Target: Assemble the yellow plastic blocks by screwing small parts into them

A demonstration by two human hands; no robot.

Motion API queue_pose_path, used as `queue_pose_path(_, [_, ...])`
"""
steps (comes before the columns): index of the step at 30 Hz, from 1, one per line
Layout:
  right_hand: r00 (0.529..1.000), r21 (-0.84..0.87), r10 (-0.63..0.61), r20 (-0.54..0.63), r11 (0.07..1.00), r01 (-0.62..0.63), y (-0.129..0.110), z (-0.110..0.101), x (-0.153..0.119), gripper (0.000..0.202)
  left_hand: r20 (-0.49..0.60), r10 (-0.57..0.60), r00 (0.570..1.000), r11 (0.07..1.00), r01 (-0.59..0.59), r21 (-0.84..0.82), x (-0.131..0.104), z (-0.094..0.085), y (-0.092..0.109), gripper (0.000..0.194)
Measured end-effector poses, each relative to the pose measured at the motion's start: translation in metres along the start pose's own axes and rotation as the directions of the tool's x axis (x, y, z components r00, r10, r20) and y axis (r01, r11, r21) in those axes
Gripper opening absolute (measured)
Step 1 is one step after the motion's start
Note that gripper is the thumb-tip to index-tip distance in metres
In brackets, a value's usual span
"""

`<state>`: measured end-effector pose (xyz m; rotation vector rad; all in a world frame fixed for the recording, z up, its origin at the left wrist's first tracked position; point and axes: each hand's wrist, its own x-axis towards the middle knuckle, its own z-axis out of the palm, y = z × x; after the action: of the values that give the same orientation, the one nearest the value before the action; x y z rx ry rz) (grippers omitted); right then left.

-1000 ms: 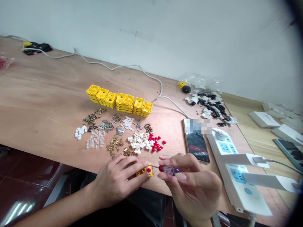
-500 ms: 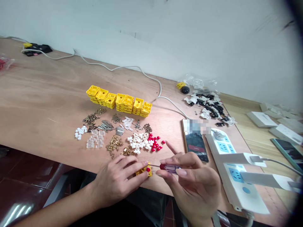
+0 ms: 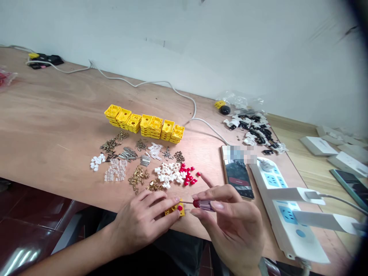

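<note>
At the table's front edge my left hand (image 3: 145, 216) presses on a small yellow plastic housing (image 3: 181, 213) with a red button (image 3: 180, 208) in it; the fingers hide part of it. My right hand (image 3: 232, 220) pinches the red-and-clear handle of a screwdriver (image 3: 202, 204). Its thin shaft points left and meets the upper side of the housing near my left fingertips; the tip itself is hidden. Just beyond the hands lie white plastic pieces (image 3: 169, 173), red caps (image 3: 188, 176) and brass pieces (image 3: 138, 176).
Stacked yellow housings (image 3: 151, 124) stand in a row behind piles of screws (image 3: 110, 145), metal strips (image 3: 128, 153) and clear parts (image 3: 115, 170). A phone (image 3: 237, 172) and a power strip (image 3: 290, 218) with chargers lie on the right. Black and white parts (image 3: 254, 126) sit behind them.
My right hand and the screwdriver have shifted slightly left towards the yellow housing. My left hand stays on the housing.
</note>
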<state>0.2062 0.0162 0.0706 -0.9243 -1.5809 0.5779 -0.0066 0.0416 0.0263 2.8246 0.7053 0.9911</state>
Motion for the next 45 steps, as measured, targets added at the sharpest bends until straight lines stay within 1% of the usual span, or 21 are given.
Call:
queue_pose_path(2, [0.998, 0.018, 0.022, 0.062, 1.000, -0.023, -0.002, -0.003, -0.001, 0.051, -0.012, -0.008, 1.000, 1.000, 0.008, 0.003, 0.000, 0.001, 0.000, 0.024])
queue_pose_path(4, [0.996, 0.010, 0.022, 0.082, 1.000, -0.023, -0.004, -0.004, -0.002, 0.052, -0.020, -0.021, 1.000, 1.000, 0.021, 0.002, 0.000, 0.001, 0.000, 0.023])
queue_pose_path(8, [1.000, -0.013, -0.008, 0.017, 1.000, 0.008, -0.003, 0.000, -0.003, 0.047, -0.022, -0.016, 1.000, 1.000, 0.016, 0.005, 0.000, 0.001, 0.001, 0.023])
queue_pose_path(10, [0.999, -0.004, -0.003, -0.033, 1.000, 0.003, -0.002, 0.002, -0.003, 0.048, -0.028, -0.014, 1.000, 1.000, 0.014, 0.009, 0.000, 0.000, 0.001, 0.024])
queue_pose_path(12, [0.999, 0.003, -0.001, -0.046, 1.000, 0.001, -0.002, 0.002, -0.002, 0.049, -0.038, -0.013, 0.999, 1.000, 0.013, 0.006, 0.001, 0.000, 0.001, 0.023])
queue_pose_path(15, [0.999, 0.019, 0.013, 0.030, 1.000, -0.013, -0.001, -0.001, -0.002, 0.043, -0.044, -0.026, 0.999, 1.000, 0.026, -0.008, 0.003, 0.000, 0.001, 0.022])
queue_pose_path(17, [0.998, 0.034, 0.031, 0.056, 0.999, -0.033, -0.001, -0.002, -0.003, 0.043, -0.040, -0.035, 0.999, 0.999, 0.035, -0.013, 0.004, 0.000, 0.001, 0.023])
queue_pose_path(23, [0.998, 0.062, -0.008, -0.056, 0.998, 0.011, -0.001, 0.004, -0.002, 0.046, -0.032, -0.026, 0.999, 1.000, 0.026, -0.004, 0.000, 0.001, 0.001, 0.023])
queue_pose_path(26, [0.997, 0.058, -0.013, -0.078, 0.998, 0.018, -0.002, 0.003, 0.001, 0.051, -0.021, -0.026, 0.999, 1.000, 0.026, -0.005, -0.001, 0.002, 0.002, 0.023])
queue_pose_path(28, [0.999, 0.046, -0.016, -0.051, 0.999, 0.019, -0.001, 0.000, 0.001, 0.054, -0.025, -0.029, 0.999, 1.000, 0.029, -0.007, -0.001, 0.002, 0.002, 0.022])
queue_pose_path(31, [0.999, 0.045, -0.026, 0.032, 0.999, 0.024, 0.001, -0.003, -0.003, 0.057, -0.040, -0.036, 0.999, 0.999, 0.035, -0.016, 0.001, 0.002, 0.002, 0.021])
queue_pose_path(33, [0.998, 0.051, -0.054, 0.042, 0.997, 0.052, 0.001, -0.001, -0.005, 0.060, -0.045, -0.037, 0.998, 0.999, 0.036, -0.026, 0.001, 0.002, 0.002, 0.020])
queue_pose_path(34, [0.997, 0.052, -0.071, 0.033, 0.996, 0.069, 0.001, 0.001, -0.005, 0.061, -0.045, -0.036, 0.998, 0.999, 0.034, -0.027, 0.001, 0.002, 0.001, 0.019])
queue_pose_path(36, [0.996, 0.045, -0.087, -0.033, 0.995, 0.089, 0.001, 0.006, -0.004, 0.058, -0.037, -0.030, 0.999, 0.999, 0.029, -0.020, 0.001, 0.002, 0.001, 0.020])
queue_pose_path(38, [0.990, 0.041, -0.069, -0.126, 0.996, 0.075, 0.001, 0.008, -0.001, 0.052, -0.032, -0.028, 0.999, 1.000, 0.028, -0.009, 0.000, 0.002, 0.001, 0.021])
queue_pose_path(39, [0.986, 0.050, -0.056, -0.159, 0.997, 0.065, 0.000, 0.008, 0.001, 0.050, -0.034, -0.025, 0.999, 1.000, 0.024, -0.004, 0.000, 0.002, 0.001, 0.021])
queue_pose_path(40, [0.985, 0.063, -0.038, -0.168, 0.997, 0.049, 0.000, 0.006, 0.002, 0.048, -0.035, -0.023, 0.999, 1.000, 0.023, -0.001, 0.000, 0.002, 0.001, 0.021])
queue_pose_path(41, [0.989, 0.075, -0.020, -0.147, 0.997, 0.031, -0.001, 0.004, 0.002, 0.046, -0.038, -0.021, 0.999, 1.000, 0.021, 0.000, 0.001, 0.001, 0.001, 0.021])
queue_pose_path(44, [0.999, 0.100, 0.039, -0.006, 0.994, -0.038, -0.004, -0.002, 0.001, 0.043, -0.048, -0.014, 0.999, 1.000, 0.014, -0.003, 0.001, 0.001, 0.002, 0.021])
queue_pose_path(45, [0.998, 0.107, 0.055, 0.017, 0.993, -0.056, -0.005, -0.003, 0.001, 0.043, -0.053, -0.016, 0.998, 1.000, 0.016, -0.004, 0.002, 0.001, 0.002, 0.020])
